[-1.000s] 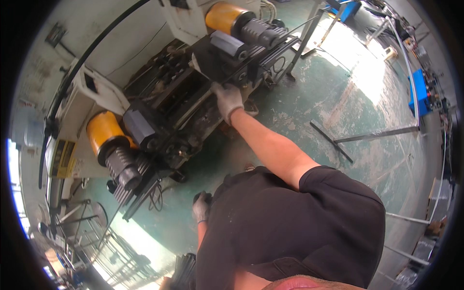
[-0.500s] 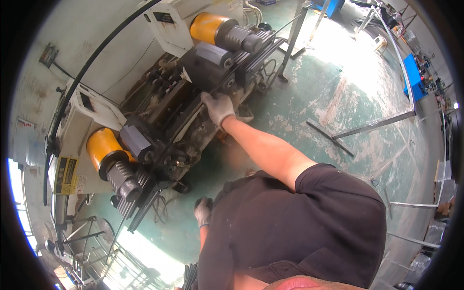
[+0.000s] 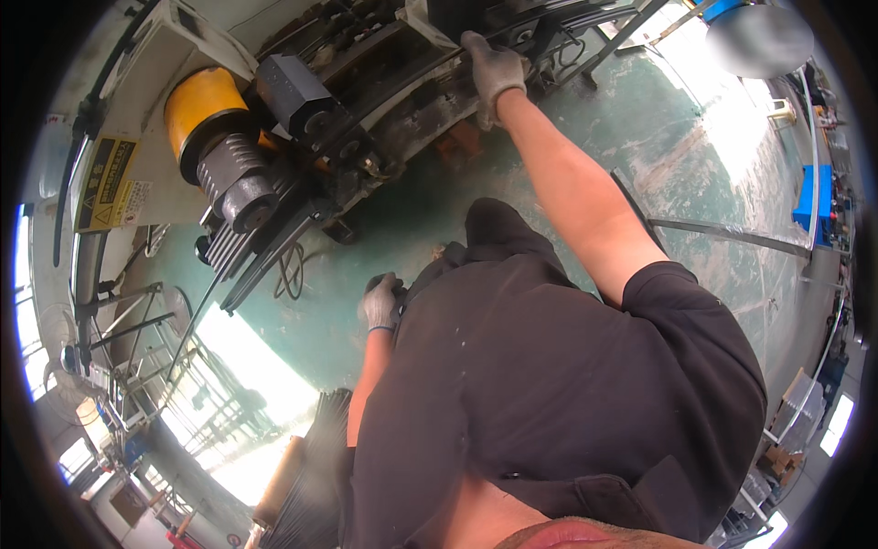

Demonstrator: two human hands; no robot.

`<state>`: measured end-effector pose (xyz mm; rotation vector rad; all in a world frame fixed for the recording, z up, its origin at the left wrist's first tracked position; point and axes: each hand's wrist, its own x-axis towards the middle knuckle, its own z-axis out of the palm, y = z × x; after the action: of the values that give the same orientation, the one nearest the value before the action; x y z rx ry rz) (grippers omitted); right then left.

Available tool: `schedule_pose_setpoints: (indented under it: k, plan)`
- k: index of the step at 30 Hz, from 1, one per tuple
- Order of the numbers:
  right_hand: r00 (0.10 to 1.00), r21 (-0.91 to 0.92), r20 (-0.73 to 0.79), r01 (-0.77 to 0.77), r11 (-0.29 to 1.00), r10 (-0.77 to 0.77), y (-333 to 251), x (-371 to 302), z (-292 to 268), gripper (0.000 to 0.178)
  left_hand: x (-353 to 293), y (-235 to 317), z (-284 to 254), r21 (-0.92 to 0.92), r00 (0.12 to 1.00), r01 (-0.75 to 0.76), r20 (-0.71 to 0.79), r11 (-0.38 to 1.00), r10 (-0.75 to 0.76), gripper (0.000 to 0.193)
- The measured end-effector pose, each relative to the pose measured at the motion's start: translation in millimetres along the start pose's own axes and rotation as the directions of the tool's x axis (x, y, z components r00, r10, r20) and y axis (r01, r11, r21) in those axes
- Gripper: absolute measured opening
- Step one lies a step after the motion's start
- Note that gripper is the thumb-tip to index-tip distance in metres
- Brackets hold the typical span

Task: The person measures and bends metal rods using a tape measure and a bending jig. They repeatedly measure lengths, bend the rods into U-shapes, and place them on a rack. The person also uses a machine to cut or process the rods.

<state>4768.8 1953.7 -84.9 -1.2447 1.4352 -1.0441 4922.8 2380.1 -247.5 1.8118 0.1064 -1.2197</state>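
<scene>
My right hand [image 3: 497, 75], in a pale work glove, reaches to the front edge of the machine. Its fingers close over a long dark bar [image 3: 416, 84] that runs along that edge. My left hand [image 3: 380, 304] hangs low beside my body, also gloved, its fingers curled. Something dark shows at its fingers, too small to name. Left of the bar, the machine carries a yellow cylinder [image 3: 203, 102] with a dark ribbed shaft [image 3: 236, 178] and a dark angular block [image 3: 293, 91].
Dark parallel rails [image 3: 261, 247] jut from the machine's near end, with a looped cable [image 3: 291, 273] by them. A metal frame [image 3: 732, 233] stands on the worn green floor [image 3: 585, 119] to the right. A bundle of dark rods [image 3: 315, 467] lies at lower left.
The view has shifted, so the machine sits higher in it and its far yellow cylinder is out of sight. My right hand is still at the bar; my left is still low beside me.
</scene>
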Motion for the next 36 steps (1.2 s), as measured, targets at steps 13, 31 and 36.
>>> schedule_pose_setpoints:
  k: [13, 31, 36]
  plan:
    - [0.988, 0.055, 0.150, -0.048, 0.997, 0.040, 2.3, 1.8, -3.9, 0.060, 53.1, 3.2, -3.1, -0.041, 0.993, -0.035, -0.112, 0.999, 0.030, 0.027]
    - [0.978, 0.229, 0.144, -0.180, 0.957, 0.149, -48.3, -18.3, -2.6, 0.056, 27.8, 0.7, -14.3, 0.022, 0.995, 0.046, -0.084, 0.999, -0.045, 0.021]
    - [0.962, 0.216, 0.193, -0.235, 0.948, 0.195, -54.6, -20.5, -2.4, 0.059, 21.5, -29.3, -43.4, 0.169, 0.994, 0.032, -0.107, 0.985, -0.014, 0.024]
